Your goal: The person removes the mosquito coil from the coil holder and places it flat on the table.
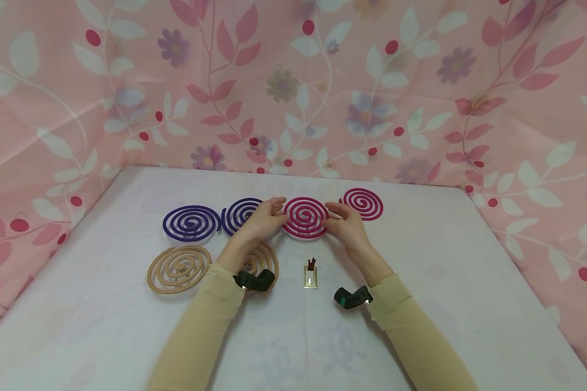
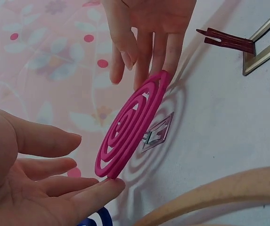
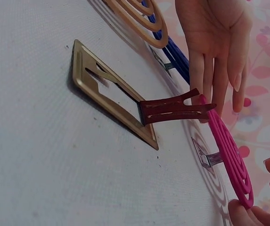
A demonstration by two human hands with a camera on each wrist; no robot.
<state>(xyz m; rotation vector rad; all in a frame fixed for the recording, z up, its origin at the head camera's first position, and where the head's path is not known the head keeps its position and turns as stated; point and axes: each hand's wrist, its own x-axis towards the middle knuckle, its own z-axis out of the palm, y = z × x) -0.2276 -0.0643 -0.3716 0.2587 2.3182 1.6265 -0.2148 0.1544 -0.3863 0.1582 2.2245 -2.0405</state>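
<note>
We see left hand (image 1: 262,220) and right hand (image 1: 346,224) loosely spread, fingertips touching rim of pink mosquito coil (image 1: 304,216) between them, likely steadying it atop its metal stand (image 3: 214,159); pronged coil holder (image 3: 167,110) between wrists.

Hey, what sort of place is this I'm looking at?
Probably a small indoor filming or demonstration corner, though the wider room isn't shown. A pink floral cloth hangs behind a white-topped table, where mosquito coils are laid out.
</note>
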